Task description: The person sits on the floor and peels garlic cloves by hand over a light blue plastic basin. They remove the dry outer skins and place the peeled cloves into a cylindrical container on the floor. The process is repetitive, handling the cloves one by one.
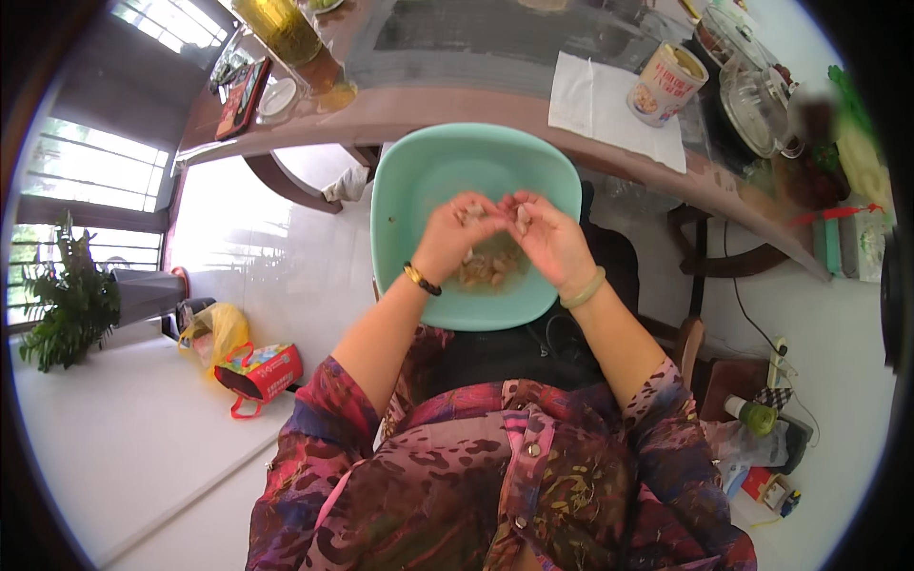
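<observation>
In front of me is a mint-green plastic basin [400, 178], in line with the front edge of the table. Small tan pieces [493, 270] lie in cloudy liquid at its bottom; they look like garlic cloves, but the kind is not certain. Above them, my left hand [457, 235] cups a few pale pieces [469, 212] under curled fingers. My right hand [553, 243] has another pale piece [523, 218] against its fingers. The fingertips of both hands meet over the basin's middle, hiding part of what they hold.
On the dark wooden table [457, 107] stand a printed paper canister [668, 82] on a white paper towel [582, 96], a glass lidded pot [757, 107] and a phone [243, 100]. A red bag [268, 375] and a yellow plastic bag [221, 332] rest on the floor at left.
</observation>
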The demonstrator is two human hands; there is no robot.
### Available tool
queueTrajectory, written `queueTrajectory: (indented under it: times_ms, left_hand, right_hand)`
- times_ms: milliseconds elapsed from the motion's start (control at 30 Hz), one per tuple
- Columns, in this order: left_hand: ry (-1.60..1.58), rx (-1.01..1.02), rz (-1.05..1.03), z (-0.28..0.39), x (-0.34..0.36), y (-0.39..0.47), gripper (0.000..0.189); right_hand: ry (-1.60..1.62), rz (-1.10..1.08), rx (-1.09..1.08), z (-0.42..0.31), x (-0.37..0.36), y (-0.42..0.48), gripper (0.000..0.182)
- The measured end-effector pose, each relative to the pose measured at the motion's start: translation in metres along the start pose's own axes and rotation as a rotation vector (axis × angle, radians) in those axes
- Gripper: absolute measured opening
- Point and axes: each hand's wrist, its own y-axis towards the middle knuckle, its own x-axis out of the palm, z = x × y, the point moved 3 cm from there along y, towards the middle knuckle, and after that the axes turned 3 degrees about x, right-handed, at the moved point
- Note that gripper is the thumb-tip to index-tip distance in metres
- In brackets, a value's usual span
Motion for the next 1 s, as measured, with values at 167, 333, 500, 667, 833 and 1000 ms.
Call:
queueTrajectory:
  times_ms: [167,333,500,667,833,1000]
  left_hand:
    - [0.414,0.045,-0.110,0.004,0.011,-0.004,0.021]
    - [0.579,0.165,-0.048,-0.005,0.012,-0.007,0.018]
    - [0.324,0.182,0.040,-0.009,0.013,-0.005,0.017]
    - [0.537,0.090,-0.115,-0.003,0.016,-0.005,0.019]
    - [0.055,0.030,0.034,-0.008,0.008,-0.003,0.015]
    - [0.092,0.100,0.043,-0.004,0.004,-0.002,0.016]
  right_hand:
    - [0.000,-0.007,0.037,0.003,-0.006,0.000,0.018]
    - [-0.033,0.028,0.117,0.012,-0.013,0.000,0.022]
    - [0.012,-0.029,0.132,0.013,-0.013,0.001,0.030]
    - [0.035,-0.016,0.173,0.009,0.004,-0.005,0.034]
    - [-0.151,0.077,0.071,0.008,0.004,-0.006,0.030]
    - [-0.258,0.011,0.186,0.009,-0.009,-0.003,0.021]
